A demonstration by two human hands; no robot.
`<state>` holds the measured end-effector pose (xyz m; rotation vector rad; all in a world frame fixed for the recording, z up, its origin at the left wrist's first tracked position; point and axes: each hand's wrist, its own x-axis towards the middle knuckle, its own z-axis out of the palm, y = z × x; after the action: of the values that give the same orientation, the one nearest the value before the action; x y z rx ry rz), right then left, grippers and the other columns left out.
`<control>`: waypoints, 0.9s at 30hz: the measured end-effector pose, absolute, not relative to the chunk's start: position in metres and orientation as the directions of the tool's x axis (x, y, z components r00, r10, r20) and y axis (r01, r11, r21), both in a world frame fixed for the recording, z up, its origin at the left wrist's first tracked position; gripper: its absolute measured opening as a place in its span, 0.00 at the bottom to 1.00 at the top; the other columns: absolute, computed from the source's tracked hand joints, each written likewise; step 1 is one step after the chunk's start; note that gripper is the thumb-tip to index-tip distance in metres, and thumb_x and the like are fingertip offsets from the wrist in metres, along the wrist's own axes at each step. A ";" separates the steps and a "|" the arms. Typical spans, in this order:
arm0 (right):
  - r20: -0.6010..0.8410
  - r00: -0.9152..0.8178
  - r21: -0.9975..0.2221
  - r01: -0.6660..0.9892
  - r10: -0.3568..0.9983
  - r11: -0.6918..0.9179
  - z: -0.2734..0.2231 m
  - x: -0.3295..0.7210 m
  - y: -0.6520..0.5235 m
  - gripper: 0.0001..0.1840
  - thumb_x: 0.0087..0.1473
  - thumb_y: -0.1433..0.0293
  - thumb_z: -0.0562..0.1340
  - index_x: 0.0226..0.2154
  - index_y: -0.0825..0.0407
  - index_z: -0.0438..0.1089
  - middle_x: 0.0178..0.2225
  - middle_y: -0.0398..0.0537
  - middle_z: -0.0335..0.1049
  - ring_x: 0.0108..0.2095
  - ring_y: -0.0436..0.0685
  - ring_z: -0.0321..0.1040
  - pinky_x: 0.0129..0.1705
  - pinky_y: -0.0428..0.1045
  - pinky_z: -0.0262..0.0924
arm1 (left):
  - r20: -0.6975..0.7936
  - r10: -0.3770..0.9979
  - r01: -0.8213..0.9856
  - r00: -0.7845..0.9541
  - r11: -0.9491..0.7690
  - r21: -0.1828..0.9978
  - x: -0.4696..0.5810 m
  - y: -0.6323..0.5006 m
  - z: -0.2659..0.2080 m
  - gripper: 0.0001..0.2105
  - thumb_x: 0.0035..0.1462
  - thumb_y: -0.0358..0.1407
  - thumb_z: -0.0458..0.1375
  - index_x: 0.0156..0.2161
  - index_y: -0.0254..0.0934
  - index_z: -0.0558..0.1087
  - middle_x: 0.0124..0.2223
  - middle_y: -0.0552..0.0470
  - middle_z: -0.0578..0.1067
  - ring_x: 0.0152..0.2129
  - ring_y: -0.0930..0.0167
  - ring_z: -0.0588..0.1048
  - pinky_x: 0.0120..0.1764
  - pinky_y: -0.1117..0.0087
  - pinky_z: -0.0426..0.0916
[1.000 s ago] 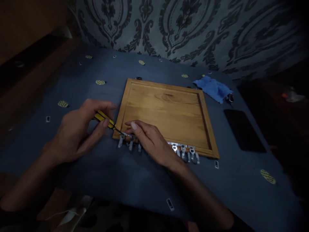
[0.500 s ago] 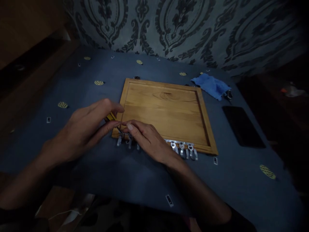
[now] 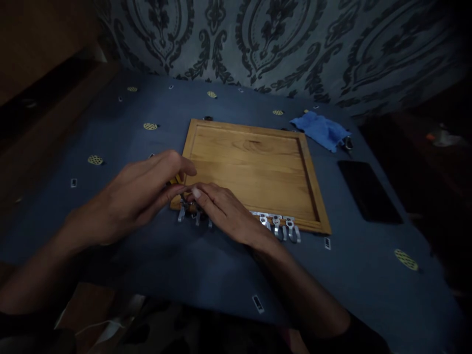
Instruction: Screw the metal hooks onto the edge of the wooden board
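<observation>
L hand (image 3: pixel 138 199) gripped the screwdriver (image 3: pixel 176 180), tip hidden; R hand (image 3: pixel 224 212) pressed flat, fingers extended, on the hook strip (image 3: pixel 275 222) at the board (image 3: pixel 254 172) edge. Dim light: tip could've slipped and jabbed R fingers.

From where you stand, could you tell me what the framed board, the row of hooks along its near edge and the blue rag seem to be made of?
The framed board looks like wood with a smooth, warm honey finish: grain lines and a dark knot show. The hooks look like bright bare metal, probably steel, since they glint silver in the dim light. The blue rag seems soft cloth, perhaps microfibre: it lies crumpled and matte.
</observation>
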<state>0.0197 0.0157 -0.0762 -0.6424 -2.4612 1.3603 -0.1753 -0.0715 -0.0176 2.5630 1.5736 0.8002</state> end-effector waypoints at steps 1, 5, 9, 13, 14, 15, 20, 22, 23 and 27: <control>0.013 -0.871 -0.843 0.255 0.492 0.474 -0.076 0.019 0.016 0.31 0.71 0.48 0.42 0.39 0.50 0.70 0.38 0.50 0.74 0.43 0.58 0.70 0.49 0.54 0.60 | 0.402 0.846 0.824 0.351 -0.483 0.296 -0.176 -0.071 -0.018 0.05 0.71 0.35 0.50 0.48 0.40 0.66 0.39 0.54 0.75 0.32 0.73 0.77 0.32 0.77 0.71; 0.015 -0.872 -0.824 0.266 0.490 0.500 -0.077 0.018 0.016 0.31 0.72 0.50 0.41 0.39 0.51 0.70 0.37 0.50 0.73 0.41 0.58 0.69 0.48 0.54 0.59 | 0.383 0.853 0.815 0.353 -0.482 0.322 -0.174 -0.070 -0.016 0.05 0.70 0.36 0.51 0.47 0.42 0.66 0.39 0.54 0.75 0.32 0.73 0.77 0.31 0.76 0.71; 0.022 -0.873 -0.811 0.270 0.487 0.520 -0.079 0.018 0.016 0.27 0.73 0.54 0.43 0.39 0.52 0.70 0.39 0.50 0.74 0.42 0.57 0.69 0.49 0.54 0.60 | 0.324 0.879 0.816 0.349 -0.456 0.356 -0.172 -0.070 -0.012 0.06 0.72 0.37 0.48 0.47 0.40 0.66 0.40 0.53 0.75 0.33 0.72 0.76 0.34 0.75 0.72; 0.032 -0.871 -0.848 0.235 0.489 0.474 -0.080 0.019 0.016 0.24 0.73 0.56 0.46 0.39 0.51 0.70 0.38 0.50 0.75 0.45 0.58 0.71 0.51 0.53 0.61 | 0.311 0.895 0.832 0.319 -0.422 0.361 -0.175 -0.073 -0.011 0.08 0.71 0.38 0.49 0.50 0.40 0.67 0.41 0.53 0.76 0.35 0.71 0.77 0.37 0.74 0.72; 0.034 -0.871 -0.867 0.219 0.491 0.448 -0.081 0.019 0.016 0.24 0.72 0.56 0.46 0.38 0.51 0.71 0.37 0.49 0.75 0.45 0.58 0.72 0.51 0.53 0.62 | 0.328 0.893 0.840 0.307 -0.417 0.348 -0.176 -0.074 -0.011 0.08 0.71 0.38 0.50 0.51 0.40 0.67 0.42 0.54 0.76 0.36 0.72 0.77 0.38 0.75 0.72; 0.036 -0.869 -0.887 0.200 0.493 0.417 -0.081 0.019 0.016 0.24 0.72 0.56 0.47 0.38 0.51 0.71 0.37 0.49 0.75 0.45 0.58 0.73 0.51 0.53 0.62 | 0.353 0.888 0.848 0.294 -0.413 0.332 -0.177 -0.075 -0.010 0.09 0.70 0.37 0.51 0.51 0.39 0.67 0.42 0.54 0.76 0.36 0.72 0.77 0.40 0.75 0.71; 0.031 -0.821 -0.940 0.169 0.570 0.295 -0.083 0.021 0.017 0.25 0.71 0.53 0.48 0.41 0.52 0.73 0.41 0.51 0.77 0.46 0.58 0.75 0.52 0.54 0.64 | 0.395 0.897 0.896 0.200 -0.331 0.297 -0.178 -0.081 -0.002 0.08 0.70 0.36 0.53 0.50 0.37 0.69 0.42 0.55 0.76 0.36 0.76 0.76 0.38 0.79 0.68; 0.025 -0.809 -0.939 0.182 0.587 0.291 -0.083 0.022 0.017 0.25 0.70 0.53 0.48 0.41 0.51 0.73 0.42 0.52 0.78 0.47 0.59 0.75 0.53 0.54 0.64 | 0.389 0.896 0.899 0.213 -0.335 0.281 -0.177 -0.082 -0.001 0.08 0.70 0.36 0.53 0.50 0.36 0.69 0.42 0.55 0.76 0.35 0.77 0.75 0.38 0.79 0.67; 0.024 -0.808 -0.938 0.185 0.588 0.293 -0.083 0.022 0.017 0.26 0.70 0.52 0.48 0.40 0.51 0.73 0.41 0.52 0.78 0.46 0.59 0.75 0.53 0.55 0.64 | 0.387 0.894 0.899 0.226 -0.345 0.271 -0.177 -0.082 -0.001 0.08 0.70 0.36 0.53 0.50 0.36 0.69 0.41 0.56 0.76 0.35 0.77 0.75 0.38 0.79 0.67; 0.020 -0.813 -0.933 0.193 0.582 0.302 -0.080 0.023 0.017 0.27 0.69 0.50 0.48 0.39 0.50 0.73 0.40 0.52 0.78 0.45 0.60 0.75 0.53 0.56 0.65 | 0.368 0.891 0.886 0.266 -0.376 0.272 -0.176 -0.080 -0.005 0.08 0.71 0.34 0.52 0.51 0.36 0.67 0.42 0.54 0.76 0.36 0.77 0.76 0.39 0.80 0.69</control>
<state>0.0226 0.0171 -0.0803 -0.6958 -2.2213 1.5160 -0.1756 -0.0798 -0.0049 2.4900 1.7478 0.7373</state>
